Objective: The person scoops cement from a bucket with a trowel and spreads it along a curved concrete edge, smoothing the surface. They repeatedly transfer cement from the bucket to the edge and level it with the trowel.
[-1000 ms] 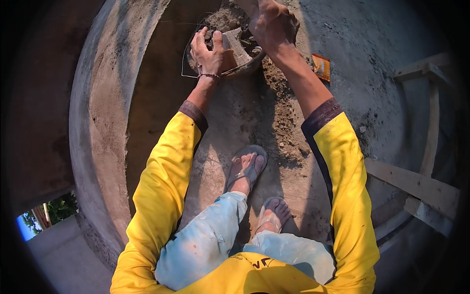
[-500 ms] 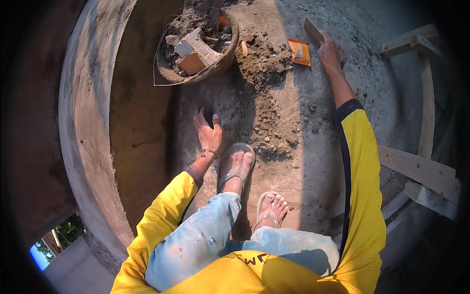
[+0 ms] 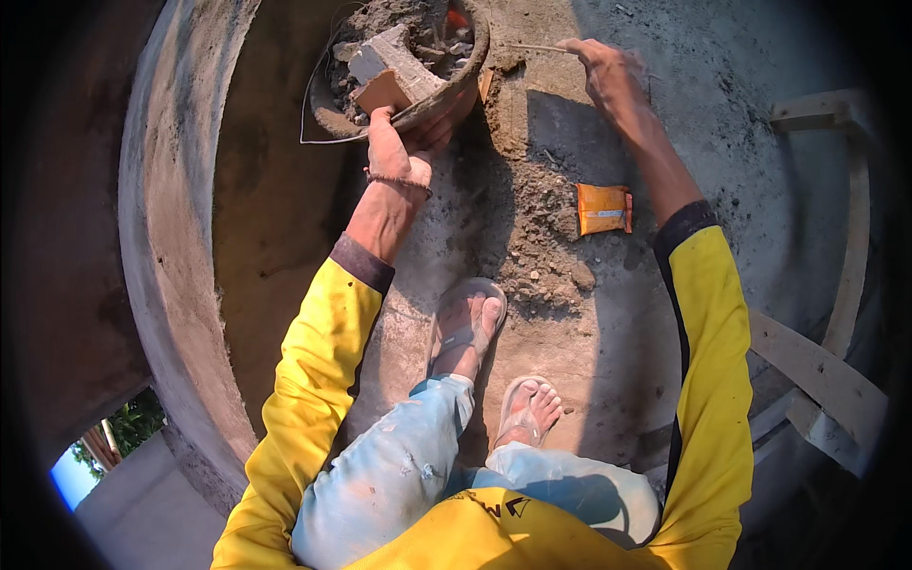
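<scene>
My left hand [image 3: 404, 157] grips the near side of a bucket [image 3: 465, 81], its thumb up at the rim and its fingers partly hidden beneath. Broken rubble fills the bucket, with a pale chunk of masonry [image 3: 399, 66] and a reddish-brown piece [image 3: 382, 93] on top. To the right of the bucket, my right hand [image 3: 608, 81] is closed round one end of a thin flat plate [image 3: 537, 47], now seen edge-on. The plate reaches left toward the bucket, just above the ground. Loose dirt and grit [image 3: 541, 237] lie below, beside an orange packet [image 3: 603, 209].
A rough concrete wall edge [image 3: 180, 228] runs along the left. Wooden boards [image 3: 822, 370] form a frame at the right. My sandalled feet [image 3: 465, 332] stand on the concrete floor, close to the dirt.
My left hand has moved forward from above the floor onto the bucket. My right hand has swung left with the plate, which has turned edge-on. The orange packet now lies nearer to me.
</scene>
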Motion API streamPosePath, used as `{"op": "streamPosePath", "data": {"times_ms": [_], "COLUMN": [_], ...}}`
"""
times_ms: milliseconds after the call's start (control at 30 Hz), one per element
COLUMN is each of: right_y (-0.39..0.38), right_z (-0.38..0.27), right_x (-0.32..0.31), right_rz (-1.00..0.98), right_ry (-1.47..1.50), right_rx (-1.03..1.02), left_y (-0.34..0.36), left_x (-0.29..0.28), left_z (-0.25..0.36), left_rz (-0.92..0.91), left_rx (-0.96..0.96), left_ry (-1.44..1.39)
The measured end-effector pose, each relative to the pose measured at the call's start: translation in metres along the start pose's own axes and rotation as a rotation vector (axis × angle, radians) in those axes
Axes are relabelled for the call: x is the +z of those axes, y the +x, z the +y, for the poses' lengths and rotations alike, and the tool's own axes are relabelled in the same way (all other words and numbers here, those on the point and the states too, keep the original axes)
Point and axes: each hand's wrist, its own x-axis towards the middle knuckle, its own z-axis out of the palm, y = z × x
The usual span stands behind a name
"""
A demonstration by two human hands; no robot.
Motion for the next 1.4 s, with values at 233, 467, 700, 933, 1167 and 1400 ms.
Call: {"op": "streamPosePath", "data": {"times_ms": [233, 467, 700, 933, 1167, 1400], "right_y": [0.038, -0.006, -0.111, -0.173, -0.232, -0.272], "right_z": [0.013, -0.025, -0.129, -0.107, 0.081, -0.053], "right_x": [0.069, 0.048, 0.021, -0.079, -0.138, -0.073], "right_rz": [-0.215, -0.202, -0.541, 0.006, -0.111, 0.03], "right_ry": [-0.126, 0.162, 0.198, 0.095, -0.402, -0.131], "right_rx": [-0.096, -0.25, -0.293, -0.247, 0.959, 0.522], "left_y": [0.006, 0.007, 0.012, 0.027, 0.036, -0.026], "left_x": [0.023, 0.051, 0.022, -0.162, -0.188, -0.119], "left_z": [0.046, 0.051, -0.025, -0.102, -0.128, -0.171], "left_rz": [-0.008, 0.029, 0.013, 0.045, 0.001, -0.309], "left_rx": [-0.058, -0.054, -0.089, 0.783, 0.779, 0.691], "left_ry": [-0.081, -0.09, 0.011, 1.291, 1.642, 1.284]}}
